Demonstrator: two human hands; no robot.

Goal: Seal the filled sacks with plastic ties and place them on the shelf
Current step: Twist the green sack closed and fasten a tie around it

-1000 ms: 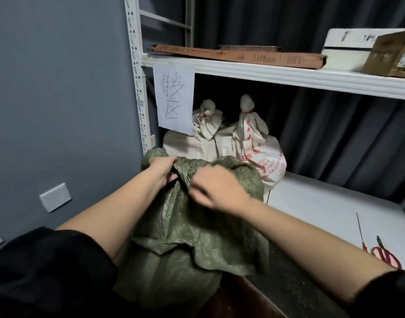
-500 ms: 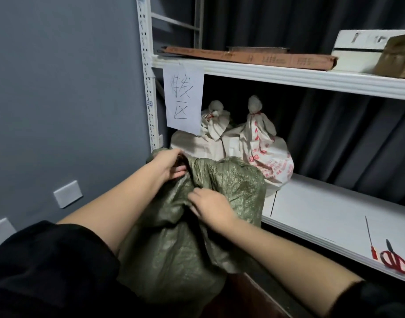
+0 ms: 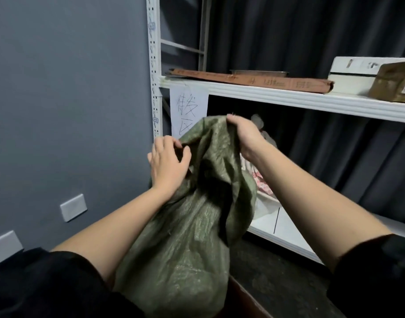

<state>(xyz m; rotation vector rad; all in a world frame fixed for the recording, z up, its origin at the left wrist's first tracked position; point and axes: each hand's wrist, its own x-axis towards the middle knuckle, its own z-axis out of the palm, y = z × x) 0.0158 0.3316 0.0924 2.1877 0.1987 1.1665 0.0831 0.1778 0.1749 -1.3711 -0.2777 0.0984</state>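
A filled green woven sack (image 3: 187,244) stands in front of me, its mouth untied and loose. My right hand (image 3: 245,136) grips the sack's top edge and holds it lifted high. My left hand (image 3: 168,164) holds the loose cloth at the left side of the mouth, fingers curled on a fold. Behind the green sack, a tied white sack with red print (image 3: 263,180) sits on the lower white shelf (image 3: 288,235), mostly hidden. No plastic tie is in view.
The white metal rack's upright (image 3: 154,65) stands at the left with a handwritten paper sign (image 3: 187,109) taped to it. The upper shelf (image 3: 288,97) carries a flat brown carton (image 3: 254,80), a white box (image 3: 353,74) and a cardboard box (image 3: 396,81). A dark curtain hangs behind; a grey wall is at the left.
My right hand moved from the middle of the sack up to its top edge and pulled the mouth upward. The view tilted up, so the scissors on the lower shelf dropped out of sight.
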